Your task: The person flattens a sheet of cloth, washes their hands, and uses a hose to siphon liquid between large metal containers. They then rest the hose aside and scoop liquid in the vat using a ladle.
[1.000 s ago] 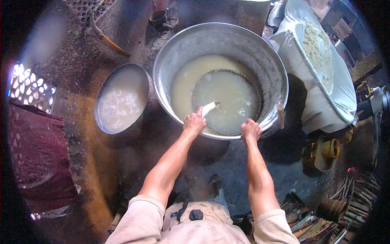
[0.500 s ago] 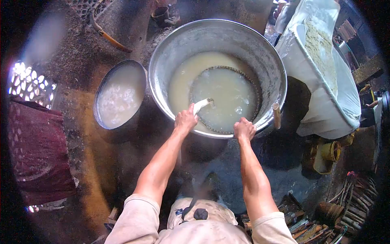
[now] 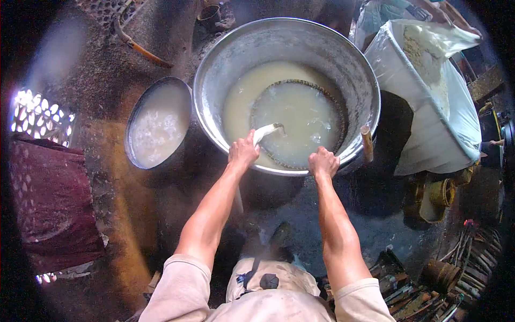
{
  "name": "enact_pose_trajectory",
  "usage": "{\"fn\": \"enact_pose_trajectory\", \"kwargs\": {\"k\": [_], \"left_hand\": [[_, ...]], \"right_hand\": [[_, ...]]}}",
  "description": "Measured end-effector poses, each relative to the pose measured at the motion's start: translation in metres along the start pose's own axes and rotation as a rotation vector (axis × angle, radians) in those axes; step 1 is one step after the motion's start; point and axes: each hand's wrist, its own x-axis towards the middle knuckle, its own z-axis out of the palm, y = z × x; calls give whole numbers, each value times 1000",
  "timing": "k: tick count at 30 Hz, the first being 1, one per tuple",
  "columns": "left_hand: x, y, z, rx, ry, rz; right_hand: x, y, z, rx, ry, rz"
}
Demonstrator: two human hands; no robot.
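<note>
Left grip [image 3: 244, 149]: closed on a white piece [image 3: 267, 131], fingers wrapped round its near end. I read the piece as tilted, reaching inward over the cloudy liquid [image 3: 236, 110], with a dark spot at its far tip. What it is, I cannot say from this view.

Right grip [image 3: 323, 162]: knuckles up, fingers curled tight at the near side of the large metal pot [image 3: 225, 53]. A ring [image 3: 322, 89] with a dark, speckled edge sits inside the pot, toward its near right, with more of the same liquid within it. The fist covers the spot where ring and pot rim come close, so I cannot tell which of the two it holds.

Surroundings, as I log them: a wooden handle [image 3: 367, 144] at the pot's right rim; a smaller basin [image 3: 130, 140] of pale liquid just left of the pot; right of the pot, a container lined with white cloth [image 3: 399, 64], pale mash [image 3: 426, 67] in it. Beyond that container I note another person's arm [image 3: 456, 16] by the raised cloth. Lower right, a yellow vessel [image 3: 442, 192] and, nearer me, stacked sticks [image 3: 477, 263].
</note>
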Motion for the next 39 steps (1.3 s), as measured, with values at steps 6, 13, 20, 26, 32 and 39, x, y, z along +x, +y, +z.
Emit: {"fn": "enact_pose_trajectory", "kwargs": {"k": [6, 13, 20, 26, 32, 39], "left_hand": [[-1, 2, -3, 12, 2, -3], [-4, 3, -5, -33, 1, -18], [-3, 2, -4, -21, 33, -1], [-5, 3, -7, -14, 7, -3], [-3, 2, -8, -15, 10, 8], [-6, 0, -8, 0, 18, 32]], "right_hand": [[-1, 0, 0, -9, 26, -5], [-2, 0, 1, 7, 41, -21], [-1, -1, 0, -7, 32, 1], [-1, 0, 6, 14, 82, -23], [-4, -4, -1, 5, 48, -19], [-9, -6, -4, 26, 36, -35]]}}
